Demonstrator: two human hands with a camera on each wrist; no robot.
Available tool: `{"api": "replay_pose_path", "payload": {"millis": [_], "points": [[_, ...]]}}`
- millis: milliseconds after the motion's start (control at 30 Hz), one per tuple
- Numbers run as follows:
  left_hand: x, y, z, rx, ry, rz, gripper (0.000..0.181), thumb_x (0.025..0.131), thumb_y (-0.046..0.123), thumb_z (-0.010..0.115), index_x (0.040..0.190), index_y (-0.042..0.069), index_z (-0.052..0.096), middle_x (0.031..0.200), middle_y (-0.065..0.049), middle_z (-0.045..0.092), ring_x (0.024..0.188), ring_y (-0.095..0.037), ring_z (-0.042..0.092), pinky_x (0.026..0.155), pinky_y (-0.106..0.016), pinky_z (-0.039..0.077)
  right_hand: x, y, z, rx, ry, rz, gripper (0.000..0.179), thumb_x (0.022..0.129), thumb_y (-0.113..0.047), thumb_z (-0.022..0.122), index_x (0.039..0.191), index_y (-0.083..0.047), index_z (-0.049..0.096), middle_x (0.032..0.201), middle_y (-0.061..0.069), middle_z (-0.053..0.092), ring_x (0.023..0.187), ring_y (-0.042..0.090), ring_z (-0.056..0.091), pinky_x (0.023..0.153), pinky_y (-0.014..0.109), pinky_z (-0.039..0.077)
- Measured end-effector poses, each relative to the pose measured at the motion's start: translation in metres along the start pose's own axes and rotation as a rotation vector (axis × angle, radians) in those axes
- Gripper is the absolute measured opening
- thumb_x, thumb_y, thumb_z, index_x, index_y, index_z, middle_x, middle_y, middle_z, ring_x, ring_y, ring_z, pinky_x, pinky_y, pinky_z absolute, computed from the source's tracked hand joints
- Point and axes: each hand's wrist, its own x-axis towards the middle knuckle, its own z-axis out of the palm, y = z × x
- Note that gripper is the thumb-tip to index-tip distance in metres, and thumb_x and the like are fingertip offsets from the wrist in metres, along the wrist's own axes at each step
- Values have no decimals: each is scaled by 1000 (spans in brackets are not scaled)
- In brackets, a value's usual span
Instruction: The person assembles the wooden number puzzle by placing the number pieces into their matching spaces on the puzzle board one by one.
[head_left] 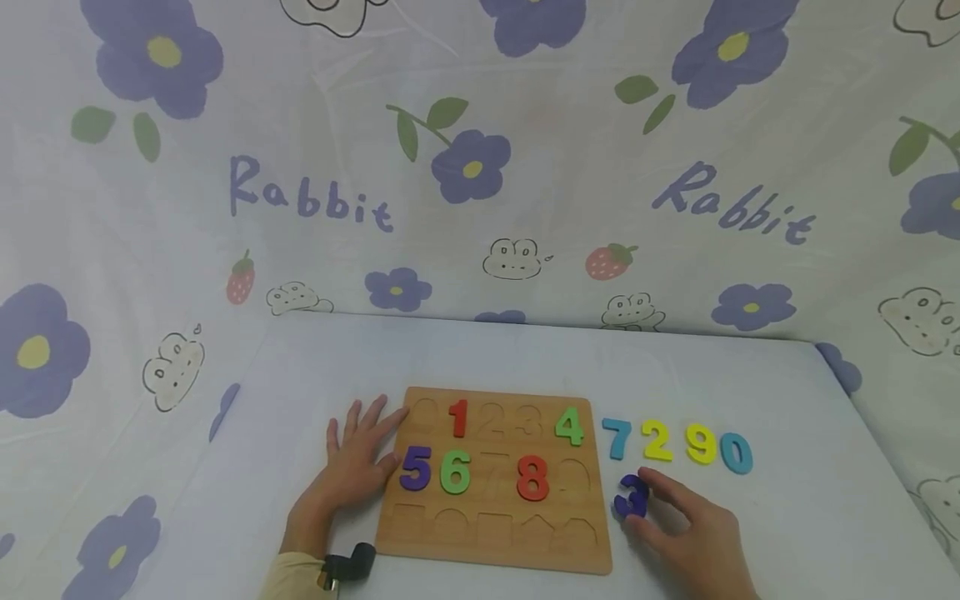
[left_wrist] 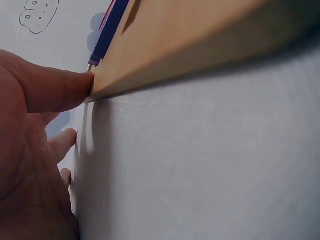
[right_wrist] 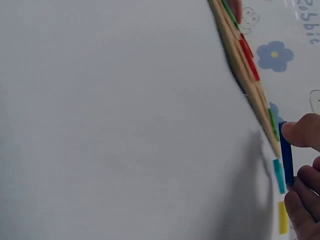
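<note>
Between thumb and fingers, my right hand (head_left: 693, 529) pinches a dark purple number 3 (head_left: 632, 497) just right of the wooden puzzle board (head_left: 491, 533). In the right wrist view the purple 3 (right_wrist: 286, 155) shows edge-on, apart from the table. My left hand (head_left: 363, 458) rests at the board's left edge with fingers spread, the thumb touching that edge in the left wrist view. Seated on the board are a red 1 (head_left: 458, 418), green 4 (head_left: 569, 427), purple 5 (head_left: 416, 468), green 6 (head_left: 454, 472) and red 8 (head_left: 533, 477). Other recesses show bare wood.
Right of the board lie a blue 7 (head_left: 617, 438), a yellow 2 (head_left: 657, 440), a yellow 9 (head_left: 701, 444) and a blue 0 (head_left: 737, 453) in a row. The white table (head_left: 810, 517) meets a flower-printed cloth (head_left: 555, 167) at the back.
</note>
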Motion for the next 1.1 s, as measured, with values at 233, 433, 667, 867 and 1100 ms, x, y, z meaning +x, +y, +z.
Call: {"api": "replay_pose_path", "payload": {"millis": [233,433,667,867,1100], "points": [[1,-3,1,6,0,-2,65,100,17,66,164,20,52,180,-23,27,167,-57,2,126,-81,-15,22,-7,-20,-23,94,-237,64,82,-25,99,141,-19,75,132,-3,81,114,24,80,101,17,57],[1,-3,1,6,5,4,67,98,15,67,163,18,52,178,-25,28,166,-58,3,126,-82,-13,40,-26,-30,-10,42,-318,63,86,-26,97,144,-20,73,131,1,81,117,28,80,100,42,65],[1,6,-4,20,-32,-25,66,100,13,68,163,16,52,179,-25,27,166,-58,2,126,-82,-13,61,-49,-31,34,2,-411,61,88,-23,94,145,-15,72,137,3,79,128,30,75,103,53,61],[0,11,-9,52,-79,-64,66,103,13,68,166,19,50,181,-21,24,168,-55,0,127,-81,-13,76,-68,-23,67,-53,-457,61,89,-21,93,145,-15,71,141,6,77,132,33,73,105,54,60],[2,7,-7,55,-86,-63,66,103,13,68,166,20,49,182,-21,23,168,-56,0,126,-81,-14,92,-79,-13,91,-104,-503,60,88,-20,94,143,-11,73,139,5,78,131,31,74,107,52,60]]}}
